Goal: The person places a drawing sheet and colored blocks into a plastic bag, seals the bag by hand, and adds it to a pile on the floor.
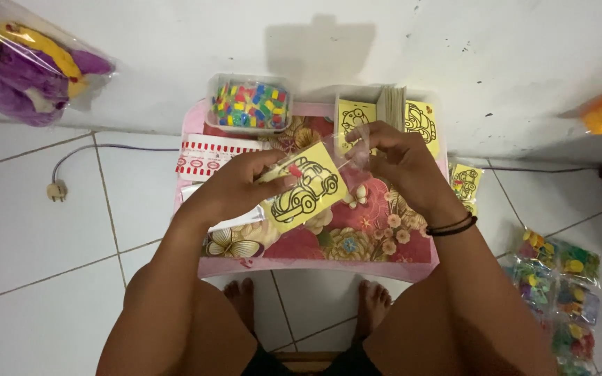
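Head view, left hand: I see my left hand (245, 184) clenched on a yellow card (306, 188) printed with a black car outline, holding it tilted above the middle of the small table (315, 268)
Head view, right hand: my right hand (395, 157), at 3 o'clock from the card, pinches a clear plastic sleeve (357, 143) between its fingertips; a black band (452, 226) sits on that wrist
Card: its upper edge seems to meet the sleeve, though I cannot tell whether it is inside it
Table: pink, with a flowered top, close to the white wall (175, 42)
12 o'clock from the card: a white tray (384, 104) with more yellow cards standing in it
11 o'clock: a clear box of coloured pieces (249, 104)
9 o'clock: a red and white packet (207, 157), partly under my left hand
Floor, 4 o'clock: bagged colourful packs (559, 285)
Far 10 o'clock: a bagged purple toy (29, 66), and a plug (57, 189) on its cord
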